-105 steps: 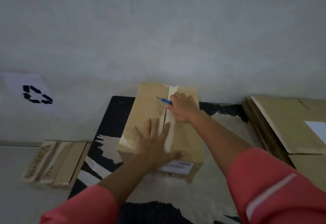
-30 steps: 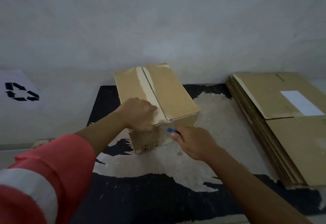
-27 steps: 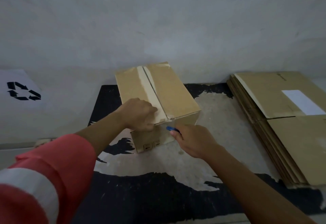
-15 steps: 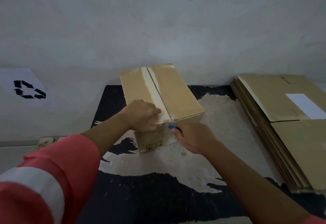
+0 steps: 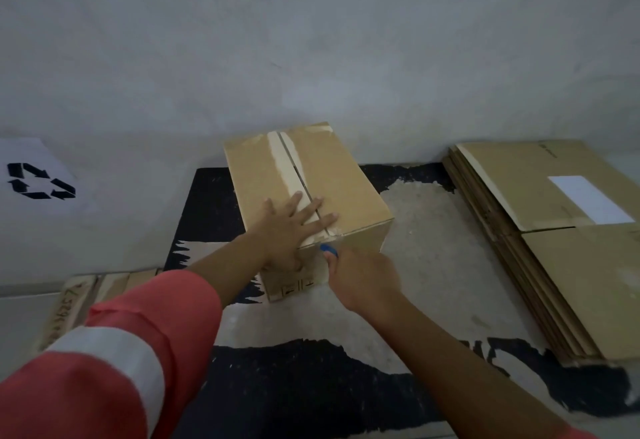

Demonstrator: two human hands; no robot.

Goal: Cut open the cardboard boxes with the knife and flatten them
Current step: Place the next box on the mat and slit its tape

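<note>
A taped brown cardboard box (image 5: 332,175) stands on a worn black mat (image 5: 207,203) against the wall. A strip of pale tape runs along its top seam. My left hand (image 5: 294,227) lies flat with spread fingers on the near end of the box top, its thumb down the near face. My right hand (image 5: 360,279) grips a blue knife (image 5: 328,250). The knife tip sits at the near top edge of the box, where the tape folds over. The blade itself is hidden.
A stack of flattened cardboard boxes (image 5: 554,251) lies to the right, with a white label on top. More flat cardboard (image 5: 72,303) lies at the left by my sleeve. A recycling sign (image 5: 38,182) is on the wall at left. The wall stands close behind the box.
My left hand has opened from a curled grip at the box's near edge to a flat palm on the top. My right hand keeps the knife at the near top edge.
</note>
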